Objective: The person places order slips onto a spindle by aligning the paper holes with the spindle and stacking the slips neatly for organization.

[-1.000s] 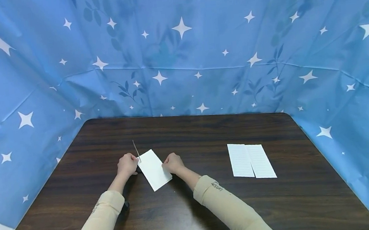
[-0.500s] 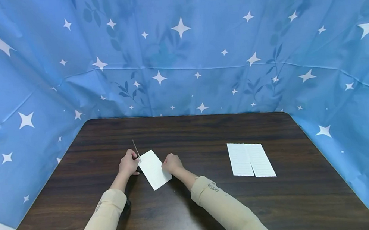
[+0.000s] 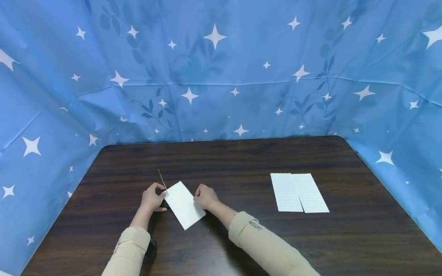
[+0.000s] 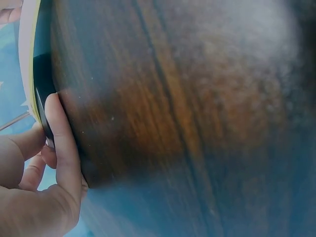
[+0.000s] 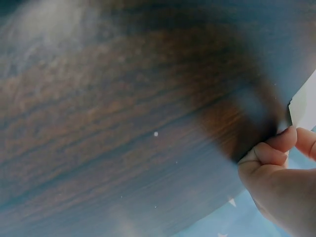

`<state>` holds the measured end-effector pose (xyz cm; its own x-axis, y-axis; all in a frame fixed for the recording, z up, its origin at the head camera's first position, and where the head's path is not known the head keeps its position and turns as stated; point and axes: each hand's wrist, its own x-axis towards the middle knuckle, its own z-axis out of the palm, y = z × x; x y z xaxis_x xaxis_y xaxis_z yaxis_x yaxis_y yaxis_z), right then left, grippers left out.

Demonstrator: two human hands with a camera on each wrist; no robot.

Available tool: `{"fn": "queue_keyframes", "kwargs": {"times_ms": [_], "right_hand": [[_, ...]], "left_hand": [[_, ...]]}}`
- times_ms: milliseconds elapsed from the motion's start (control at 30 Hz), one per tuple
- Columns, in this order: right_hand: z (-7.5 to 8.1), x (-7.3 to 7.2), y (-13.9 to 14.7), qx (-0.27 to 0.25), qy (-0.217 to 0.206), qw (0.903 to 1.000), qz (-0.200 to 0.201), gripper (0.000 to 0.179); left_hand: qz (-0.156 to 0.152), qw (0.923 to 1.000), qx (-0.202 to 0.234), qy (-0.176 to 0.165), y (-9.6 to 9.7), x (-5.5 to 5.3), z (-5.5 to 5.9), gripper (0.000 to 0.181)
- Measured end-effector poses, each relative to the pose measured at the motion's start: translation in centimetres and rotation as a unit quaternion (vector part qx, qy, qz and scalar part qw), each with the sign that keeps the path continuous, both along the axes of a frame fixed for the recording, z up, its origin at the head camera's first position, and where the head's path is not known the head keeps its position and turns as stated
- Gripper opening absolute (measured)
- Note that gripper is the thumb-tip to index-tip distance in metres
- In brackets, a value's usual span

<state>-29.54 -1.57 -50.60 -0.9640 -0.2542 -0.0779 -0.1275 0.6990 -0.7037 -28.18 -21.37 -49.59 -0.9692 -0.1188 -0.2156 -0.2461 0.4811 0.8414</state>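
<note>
A white card (image 3: 184, 207) is held at a slant above the dark table, its face blank. At its upper left corner a thin, straight strand (image 3: 162, 180) sticks up; whether it is a cord or a stick I cannot tell. My left hand (image 3: 152, 199) grips the left edge beside that strand, thumb against the card and other fingers partly behind it. In the left wrist view the card's yellowish edge (image 4: 33, 59) passes by the fingers. My right hand (image 3: 207, 196) pinches the right edge between thumb and curled fingers, with a corner of the card showing in the right wrist view.
Two lined white sheets, a left one (image 3: 286, 192) and a right one (image 3: 310, 193), lie side by side on the wooden table (image 3: 360, 231). A blue curtain with white stars (image 3: 213, 67) hangs behind the table.
My left hand's fingers have spread a little at the card's edge and shifted slightly. The right hand and the card stay nearly in place. The head view has tilted slightly.
</note>
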Motion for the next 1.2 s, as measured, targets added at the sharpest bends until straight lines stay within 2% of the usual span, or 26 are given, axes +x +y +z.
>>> {"fn": "queue_keyframes", "kwargs": {"times_ms": [67,133,167,200,267,300,367,433,500,633,667,767,867,900,1000,1200], "right_hand": [[-3.1,-2.2,0.1,0.000,0.005,0.9999,0.011,0.012],[-6.5,-4.3,0.3,-0.002,0.033,0.9993,0.020,0.017],[-6.9,-4.6,0.5,-0.001,0.030,0.9993,0.021,0.018],[-6.8,-4.7,0.8,-0.005,0.019,0.9995,0.024,0.019],[-5.1,-3.9,1.4,-0.015,-0.006,0.9996,0.023,0.020],[-3.6,-3.1,1.6,-0.022,-0.019,0.9993,0.022,0.019],[0.2,-1.0,2.3,-0.032,-0.064,0.9973,0.016,0.017],[2.7,0.6,2.8,-0.042,-0.080,0.9959,0.012,0.014],[3.9,1.5,3.0,-0.051,-0.077,0.9956,0.020,0.015],[4.6,2.5,3.2,-0.057,-0.076,0.9944,0.046,0.017],[4.7,2.6,3.1,-0.055,-0.078,0.9943,0.049,0.017],[4.5,2.8,3.2,-0.056,-0.086,0.9935,0.049,0.017],[4.5,2.8,3.6,-0.056,-0.094,0.9929,0.046,0.016],[4.6,2.8,3.8,-0.057,-0.097,0.9926,0.047,0.016],[4.7,2.7,4.3,-0.060,-0.094,0.9924,0.053,0.016],[5.0,2.6,5.4,-0.071,-0.091,0.9917,0.056,0.017]], "left_hand": [[0.004,0.9999,0.013,0.002,0.2,0.0,0.0,0.022],[0.010,0.9996,0.026,0.004,0.5,0.3,0.4,0.023],[0.016,0.9995,0.026,-0.009,1.1,0.8,1.3,0.024],[0.016,0.9994,0.030,-0.007,1.3,1.0,1.6,0.024],[0.019,0.9993,0.032,-0.004,1.6,1.4,2.0,0.024],[0.018,0.9994,0.029,-0.004,1.7,1.6,2.2,0.024],[0.016,0.9996,0.023,-0.004,1.9,1.9,2.4,0.023],[0.017,0.9996,0.017,-0.010,1.8,1.9,2.5,0.023],[0.018,0.9996,0.017,-0.016,1.6,1.7,2.5,0.024],[0.023,0.9991,0.030,-0.018,0.9,0.8,1.4,0.024],[0.018,0.9990,0.041,-0.001,0.3,0.3,0.2,0.022],[0.017,0.9988,0.045,0.000,0.2,0.1,-0.4,0.021],[0.025,0.9986,0.046,-0.007,0.6,0.8,0.2,0.022],[0.032,0.9985,0.037,-0.025,1.2,1.5,1.5,0.024],[0.030,0.9989,0.030,-0.022,1.5,2.3,2.6,0.025],[0.025,0.9991,0.029,-0.018,1.5,2.6,3.0,0.025]]}}
